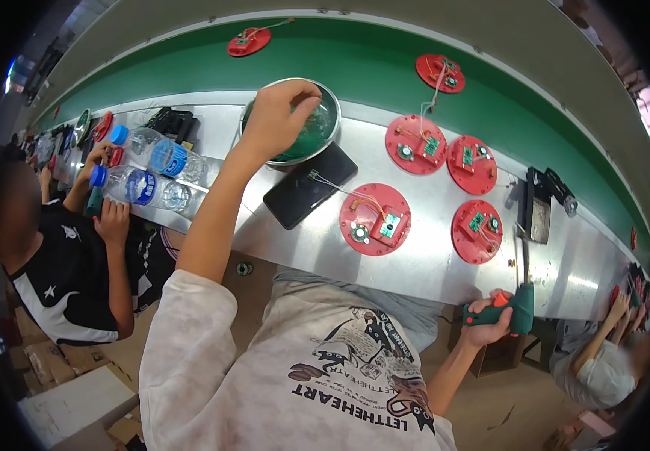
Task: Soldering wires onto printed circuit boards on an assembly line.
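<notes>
My left hand (276,120) hangs over a round metal-rimmed bowl (338,124), its fingers curled together; anything they hold is too small or hidden to tell. Wrapped in my right hand (488,325) is a green cordless screwdriver (522,310) with an orange-red trigger, its long bit pointing away from me over the bench edge. Between the hands lie red round discs carrying small green circuit boards and wires: a near one (375,219), a right one (477,231), and two farther ones (416,144) (472,165). A black phone (310,185) lies beside the bowl, touched by a disc's wire.
Two water bottles (141,186) (161,156) stand or lie at the left beside a co-worker (69,255). A black tray (538,214) is at the right. More red discs (249,42) (441,74) rest on the green strip behind. Another person (599,361) works at far right.
</notes>
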Demonstrator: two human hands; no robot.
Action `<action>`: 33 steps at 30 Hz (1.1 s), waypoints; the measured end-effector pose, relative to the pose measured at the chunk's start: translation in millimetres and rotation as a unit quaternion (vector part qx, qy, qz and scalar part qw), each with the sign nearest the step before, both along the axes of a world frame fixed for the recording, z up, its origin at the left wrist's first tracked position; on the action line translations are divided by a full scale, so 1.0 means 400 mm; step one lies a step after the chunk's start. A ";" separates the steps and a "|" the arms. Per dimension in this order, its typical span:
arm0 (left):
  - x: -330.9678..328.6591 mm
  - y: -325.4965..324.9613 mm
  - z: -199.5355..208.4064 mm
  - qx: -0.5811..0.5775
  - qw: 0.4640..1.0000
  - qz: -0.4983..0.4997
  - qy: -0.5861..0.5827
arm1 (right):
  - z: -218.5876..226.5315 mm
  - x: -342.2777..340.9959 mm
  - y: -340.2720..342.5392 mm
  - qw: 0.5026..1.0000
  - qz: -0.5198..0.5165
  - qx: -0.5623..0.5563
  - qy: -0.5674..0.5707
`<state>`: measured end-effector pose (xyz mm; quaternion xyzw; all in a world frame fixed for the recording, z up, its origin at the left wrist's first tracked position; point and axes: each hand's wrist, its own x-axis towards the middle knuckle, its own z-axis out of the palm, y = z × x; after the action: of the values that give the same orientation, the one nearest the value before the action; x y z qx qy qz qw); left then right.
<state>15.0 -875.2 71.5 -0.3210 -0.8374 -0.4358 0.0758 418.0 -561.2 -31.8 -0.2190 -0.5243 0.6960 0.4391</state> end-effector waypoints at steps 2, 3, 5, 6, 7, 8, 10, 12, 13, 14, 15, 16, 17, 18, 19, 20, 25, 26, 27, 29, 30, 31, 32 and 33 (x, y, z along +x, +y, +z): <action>0.084 0.024 0.032 0.026 0.998 -0.054 -0.012 | 0.020 0.004 -0.039 0.999 0.021 0.031 -0.035; 0.136 0.029 0.039 0.006 0.998 -0.055 -0.024 | 0.039 -0.003 -0.072 0.995 0.027 0.073 -0.060; 0.228 0.042 0.022 -0.001 0.997 -0.069 -0.046 | 0.061 -0.010 -0.128 0.983 0.070 0.133 -0.102; 0.270 0.049 0.007 0.012 0.995 -0.078 -0.056 | 0.062 -0.010 -0.155 0.976 0.107 0.148 -0.119; 0.299 0.055 -0.015 0.007 0.993 -0.101 -0.053 | 0.100 -0.033 -0.200 0.971 0.133 0.147 -0.134; 0.318 0.063 -0.044 0.006 0.993 -0.105 -0.058 | 0.081 -0.028 -0.204 0.971 0.130 0.145 -0.139; 0.348 0.088 -0.106 0.020 0.992 -0.123 0.026 | 0.053 -0.021 -0.212 0.907 0.217 0.282 -0.225; 0.368 0.104 -0.139 0.025 0.992 -0.120 0.021 | 0.057 -0.020 -0.228 0.907 0.255 0.245 -0.229; 0.374 0.111 -0.151 0.029 0.992 -0.121 0.031 | 0.051 -0.023 -0.238 0.916 0.248 0.237 -0.207; 0.378 0.115 -0.162 0.033 0.991 -0.121 0.042 | 0.048 -0.023 -0.243 0.925 0.242 0.229 -0.184; 0.380 0.115 -0.171 0.034 0.991 -0.121 0.039 | 0.049 -0.021 -0.247 0.924 0.243 0.229 -0.187; 0.381 0.114 -0.180 0.029 0.991 -0.114 0.062 | 0.051 -0.018 -0.249 0.930 0.251 0.204 -0.173; 0.381 0.114 -0.188 0.024 0.990 -0.107 0.084 | 0.055 -0.017 -0.252 0.936 0.259 0.178 -0.159; 0.382 0.113 -0.189 0.025 0.991 -0.107 0.080 | 0.063 -0.015 -0.255 0.935 0.259 0.177 -0.164; 0.381 0.109 -0.184 0.023 0.990 -0.109 0.083 | 0.073 -0.016 -0.258 0.930 0.267 0.170 -0.187; 0.381 0.106 -0.186 0.022 0.990 -0.110 0.086 | 0.078 -0.016 -0.261 0.924 0.274 0.162 -0.210; 0.375 0.110 -0.200 0.029 0.987 -0.111 0.109 | 0.071 -0.033 -0.267 0.932 0.270 0.144 -0.195; 0.376 0.112 -0.203 0.026 0.987 -0.112 0.111 | 0.068 -0.033 -0.266 0.931 0.271 0.146 -0.198; 0.377 0.111 -0.203 0.028 0.986 -0.112 0.116 | 0.072 -0.032 -0.266 0.930 0.272 0.149 -0.198; 0.378 0.110 -0.200 0.033 0.986 -0.109 0.121 | 0.082 -0.031 -0.267 0.925 0.276 0.148 -0.218; 0.376 0.112 -0.200 0.032 0.986 -0.107 0.124 | 0.085 -0.035 -0.265 0.924 0.277 0.146 -0.219; 0.374 0.113 -0.200 0.031 0.986 -0.106 0.122 | 0.090 -0.041 -0.262 0.923 0.280 0.158 -0.213; 0.372 0.115 -0.200 0.034 0.986 -0.105 0.126 | 0.095 -0.047 -0.260 0.922 0.282 0.171 -0.206; 0.373 0.115 -0.201 0.035 0.985 -0.106 0.130 | 0.096 -0.047 -0.262 0.921 0.282 0.169 -0.207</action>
<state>164.0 -829.1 -8.9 -0.4589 -0.7658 -0.4252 0.1488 399.3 -665.8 6.7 -0.1236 -0.7532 0.6315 0.1364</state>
